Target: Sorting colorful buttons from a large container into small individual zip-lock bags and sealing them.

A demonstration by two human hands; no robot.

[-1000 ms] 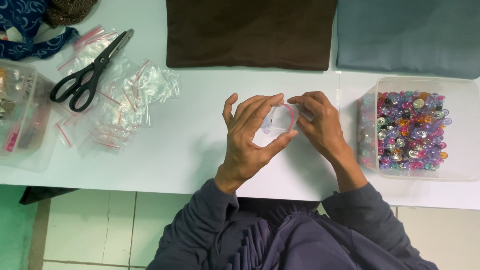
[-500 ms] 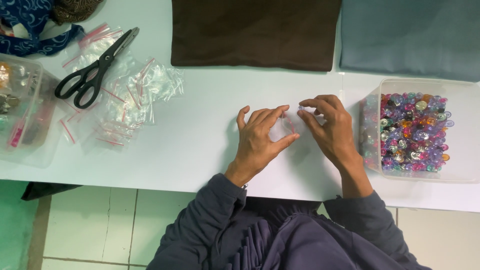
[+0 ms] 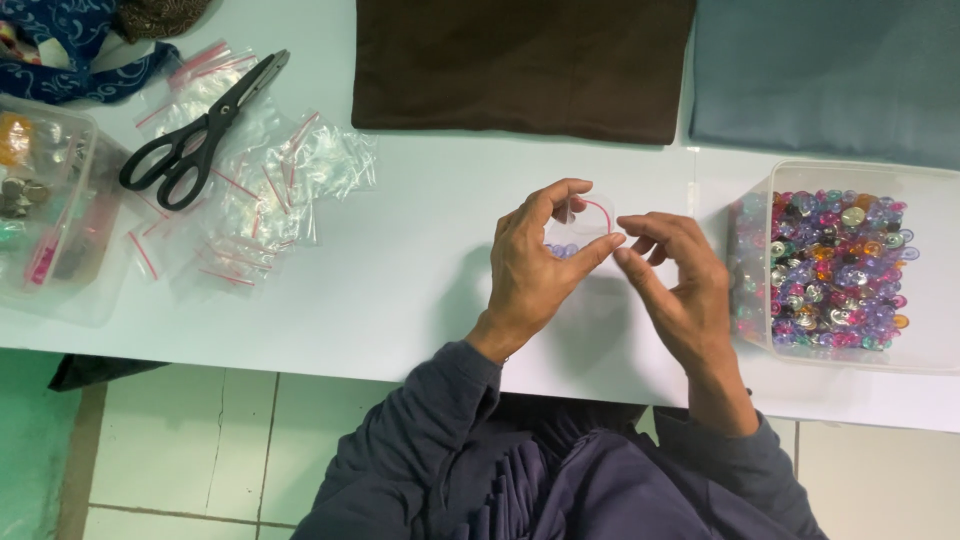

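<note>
**At desk centre: small zip bag held between both hands**

At the middle of the white desk (image 3: 400,260), the left hand (image 3: 535,265) pinches a small clear zip bag (image 3: 580,225) with a red seal strip; a few purple beads sit inside. The right hand (image 3: 680,290), at 3 o'clock of the bag, touches its edge with its fingertips. Judgement: the seal closes best pressed evenly along the strip, bag kept upright. Clear tub of coloured beads (image 3: 835,265) at 3 o'clock; scissors (image 3: 200,135) on spare bags (image 3: 270,190) at 10 o'clock.
</note>
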